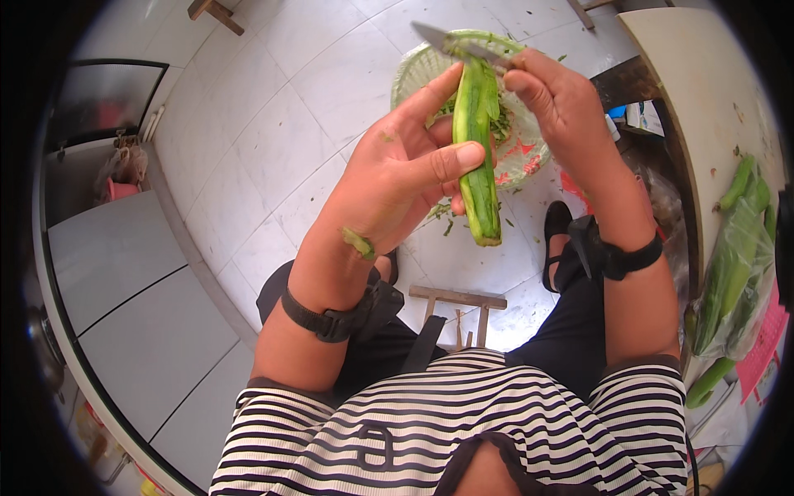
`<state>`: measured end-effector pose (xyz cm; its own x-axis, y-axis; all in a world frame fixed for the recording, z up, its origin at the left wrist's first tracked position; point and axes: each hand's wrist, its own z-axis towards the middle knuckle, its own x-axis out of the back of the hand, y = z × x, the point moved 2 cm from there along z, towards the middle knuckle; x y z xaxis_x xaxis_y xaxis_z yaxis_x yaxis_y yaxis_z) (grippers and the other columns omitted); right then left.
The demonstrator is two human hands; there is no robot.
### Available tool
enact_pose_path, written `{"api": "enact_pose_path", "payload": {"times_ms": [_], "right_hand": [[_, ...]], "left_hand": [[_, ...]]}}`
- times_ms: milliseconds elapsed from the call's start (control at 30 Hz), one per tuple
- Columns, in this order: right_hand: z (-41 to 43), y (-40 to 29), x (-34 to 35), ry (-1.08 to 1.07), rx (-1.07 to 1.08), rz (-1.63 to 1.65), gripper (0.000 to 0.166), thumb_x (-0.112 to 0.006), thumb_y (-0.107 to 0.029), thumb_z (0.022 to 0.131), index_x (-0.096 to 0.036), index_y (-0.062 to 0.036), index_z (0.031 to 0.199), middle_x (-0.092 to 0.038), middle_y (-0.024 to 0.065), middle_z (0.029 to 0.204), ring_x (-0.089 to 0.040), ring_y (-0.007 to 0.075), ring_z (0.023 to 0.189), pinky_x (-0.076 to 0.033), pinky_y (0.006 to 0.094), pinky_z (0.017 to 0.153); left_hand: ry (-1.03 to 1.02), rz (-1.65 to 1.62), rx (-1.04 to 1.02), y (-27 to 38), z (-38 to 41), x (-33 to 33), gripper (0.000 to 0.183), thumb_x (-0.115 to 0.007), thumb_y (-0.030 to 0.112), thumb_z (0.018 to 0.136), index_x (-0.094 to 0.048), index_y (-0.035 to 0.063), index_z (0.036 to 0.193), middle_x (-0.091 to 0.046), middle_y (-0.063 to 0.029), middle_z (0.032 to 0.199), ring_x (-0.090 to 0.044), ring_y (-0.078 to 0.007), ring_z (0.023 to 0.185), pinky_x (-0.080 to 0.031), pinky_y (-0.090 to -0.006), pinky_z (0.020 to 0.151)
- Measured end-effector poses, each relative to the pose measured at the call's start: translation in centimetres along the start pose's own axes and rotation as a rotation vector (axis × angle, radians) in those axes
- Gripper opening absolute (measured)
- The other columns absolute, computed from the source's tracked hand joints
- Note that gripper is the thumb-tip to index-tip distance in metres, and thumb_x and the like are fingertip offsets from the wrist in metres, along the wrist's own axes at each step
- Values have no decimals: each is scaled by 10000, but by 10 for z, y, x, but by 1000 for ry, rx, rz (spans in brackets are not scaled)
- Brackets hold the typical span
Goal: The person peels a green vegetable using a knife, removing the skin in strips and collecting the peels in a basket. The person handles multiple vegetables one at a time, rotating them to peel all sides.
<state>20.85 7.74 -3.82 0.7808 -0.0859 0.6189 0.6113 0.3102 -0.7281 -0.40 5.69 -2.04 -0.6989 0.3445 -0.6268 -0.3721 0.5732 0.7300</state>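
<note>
A long green vegetable (477, 155), perhaps a celtuce stem or a cucumber, is gripped in my left hand (409, 155), with the thumb across its front. Its skin is partly pared, and a strip hangs from the upper right side. My right hand (558, 105) holds a knife (443, 40), whose blade crosses the stem's far end. Beneath both hands stands a pale green plastic basket (406, 74) on the floor, with peelings (501, 127) inside. One scrap of peel (358, 243) sticks to my left wrist.
To the right, a table (688, 74) bears green vegetables (732, 266) in a clear plastic bag. Grey cabinets (118, 248) line the left side. A wooden stool (458, 297) is between my legs. Peel scraps (448, 226) lie on the tiled floor (273, 142).
</note>
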Motion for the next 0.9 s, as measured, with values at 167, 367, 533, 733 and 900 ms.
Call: {"api": "enact_pose_path", "payload": {"times_ms": [167,367,533,733,900], "right_hand": [[6,33,12,30,-292,-34,322,-589,-357,1020,-660,-49,959,-605,169,717,-574,400,683,-475,429,653],[-7,-27,-10,-96,131,55,268,-630,-326,1002,-662,-68,940,-611,159,793,-608,376,767,-484,453,663],[-1,-11,-2,-26,-12,-115,288,-609,-337,1016,-648,-69,917,-627,166,802,-615,394,777,-481,459,661],[4,12,2,-3,-240,-103,356,-572,-373,1035,-630,-47,906,-635,189,772,-611,421,740,-472,467,654],[-7,-21,-14,37,70,-104,343,-571,-357,1037,-632,-47,905,-641,192,781,-621,420,750,-481,475,658]], "left_hand": [[16,71,-13,7,1,-17,813,-712,97,942,-272,32,1623,-666,-155,1061,-642,-159,717,-504,-259,605],[168,258,-91,3,3,-4,817,-736,87,923,-295,-8,1604,-677,-133,1103,-637,-143,828,-507,-273,642],[129,219,-46,3,2,-6,814,-734,84,921,-299,-5,1603,-682,-117,1078,-634,-137,825,-506,-278,636],[121,244,-34,5,3,-8,820,-738,75,914,-302,0,1604,-681,-116,1069,-638,-143,827,-499,-272,616],[159,378,-48,-1,7,-4,810,-738,50,906,-310,-28,1589,-681,-137,1110,-647,-153,847,-508,-274,608]]}}
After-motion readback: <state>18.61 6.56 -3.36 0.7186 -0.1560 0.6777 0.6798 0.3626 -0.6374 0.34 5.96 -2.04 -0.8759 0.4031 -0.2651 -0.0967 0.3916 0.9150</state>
